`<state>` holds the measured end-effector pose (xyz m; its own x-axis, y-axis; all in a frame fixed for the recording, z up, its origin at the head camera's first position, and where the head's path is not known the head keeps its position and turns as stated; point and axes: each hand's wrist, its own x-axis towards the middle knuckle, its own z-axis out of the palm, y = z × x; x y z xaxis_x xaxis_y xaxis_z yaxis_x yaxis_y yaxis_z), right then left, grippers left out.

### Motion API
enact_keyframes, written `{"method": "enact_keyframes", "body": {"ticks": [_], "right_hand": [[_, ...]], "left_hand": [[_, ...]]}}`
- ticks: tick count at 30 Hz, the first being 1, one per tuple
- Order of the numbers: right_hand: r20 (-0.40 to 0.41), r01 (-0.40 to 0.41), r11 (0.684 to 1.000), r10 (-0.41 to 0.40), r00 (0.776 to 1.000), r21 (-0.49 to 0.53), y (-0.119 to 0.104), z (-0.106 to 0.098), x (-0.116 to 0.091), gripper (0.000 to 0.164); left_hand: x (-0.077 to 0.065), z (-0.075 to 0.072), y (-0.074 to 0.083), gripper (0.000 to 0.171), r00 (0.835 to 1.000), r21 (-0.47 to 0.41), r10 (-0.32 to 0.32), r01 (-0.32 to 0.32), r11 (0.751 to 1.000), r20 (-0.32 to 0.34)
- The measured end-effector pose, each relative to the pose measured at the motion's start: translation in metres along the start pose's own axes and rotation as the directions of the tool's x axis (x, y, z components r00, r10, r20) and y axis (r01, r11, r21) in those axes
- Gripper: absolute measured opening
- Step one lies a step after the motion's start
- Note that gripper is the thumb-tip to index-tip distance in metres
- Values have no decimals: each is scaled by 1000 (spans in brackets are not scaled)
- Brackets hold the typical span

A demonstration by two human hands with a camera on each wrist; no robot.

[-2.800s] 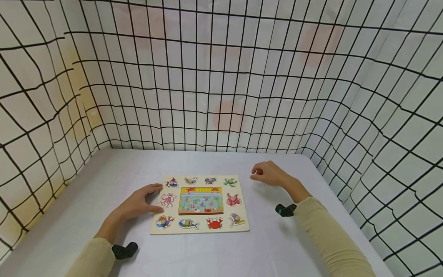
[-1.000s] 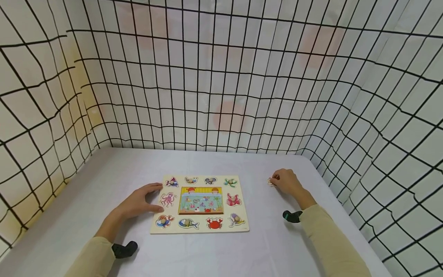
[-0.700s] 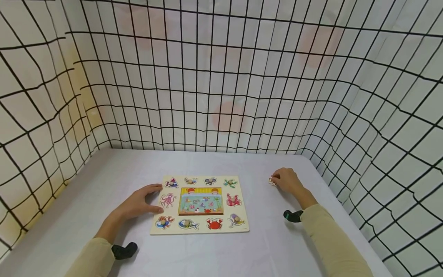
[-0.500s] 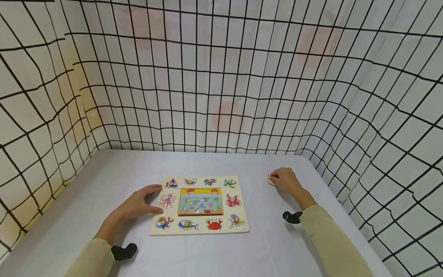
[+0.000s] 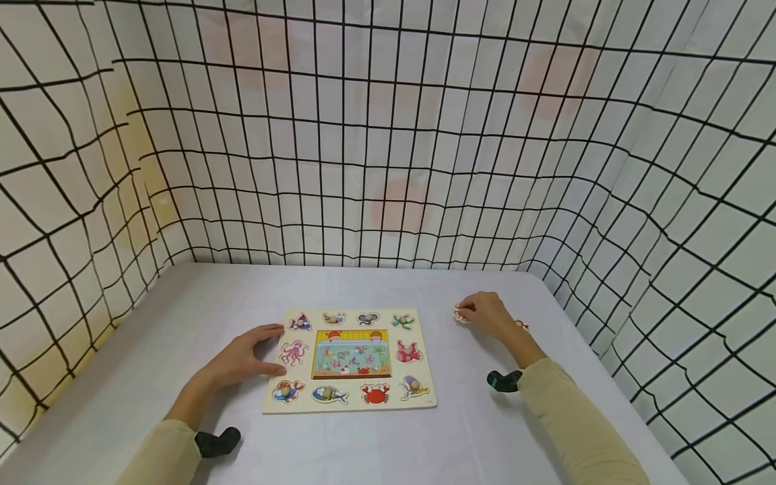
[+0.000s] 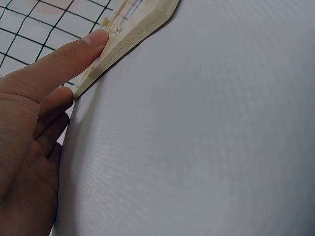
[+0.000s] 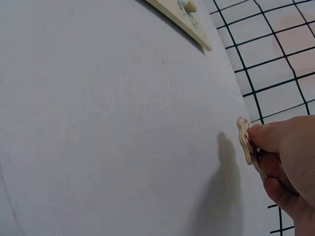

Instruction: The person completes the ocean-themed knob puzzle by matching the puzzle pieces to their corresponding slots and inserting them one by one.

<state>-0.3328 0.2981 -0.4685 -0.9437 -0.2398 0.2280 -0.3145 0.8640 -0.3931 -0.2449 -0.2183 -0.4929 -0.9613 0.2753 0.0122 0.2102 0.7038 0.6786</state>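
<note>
A wooden peg puzzle board (image 5: 358, 320) with sea-animal pictures lies flat on the white table. My left hand (image 5: 239, 356) steadies its left side, thumb and fingers spread apart. In the left wrist view the thumb (image 6: 81, 54) touches the board's edge. To the right of the board, my right hand (image 5: 485, 313) pinches a small wooden puzzle piece (image 5: 459, 315) between thumb and fingers. Reddish lines mark that piece in the right wrist view, where it is held on edge over the table; most of its face is turned away. Another piece, with red on it (image 5: 521, 325), lies beyond the right wrist.
Pictures with round knobs, such as the green starfish (image 5: 403, 321) and the blue fish (image 5: 329, 393), sit around the board's border. No knob shows on the octopus (image 5: 294, 352) or the red crab (image 5: 376, 393). Black netting (image 5: 388, 168) over white cloth encloses the table.
My right hand has moved left toward the board with the puzzle piece, uncovering the red-marked piece behind it. Earlier it reached right and picked the piece up. The left hand has stayed in place.
</note>
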Motion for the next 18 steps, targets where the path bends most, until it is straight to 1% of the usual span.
{"method": "enact_keyframes", "body": {"ticks": [9, 11, 18], "right_hand": [[37, 27, 999, -28, 999, 26, -19, 4, 7, 13], [39, 29, 999, -30, 999, 27, -22, 5, 9, 13], [36, 74, 996, -76, 996, 41, -34, 9, 14, 12]], "left_hand": [[0, -1, 0, 89, 1000, -1, 3, -3, 1000, 3], [-1, -1, 0, 89, 1000, 0, 6, -6, 1000, 5], [0, -1, 0, 90, 1000, 8, 11, -11, 1000, 2]]}}
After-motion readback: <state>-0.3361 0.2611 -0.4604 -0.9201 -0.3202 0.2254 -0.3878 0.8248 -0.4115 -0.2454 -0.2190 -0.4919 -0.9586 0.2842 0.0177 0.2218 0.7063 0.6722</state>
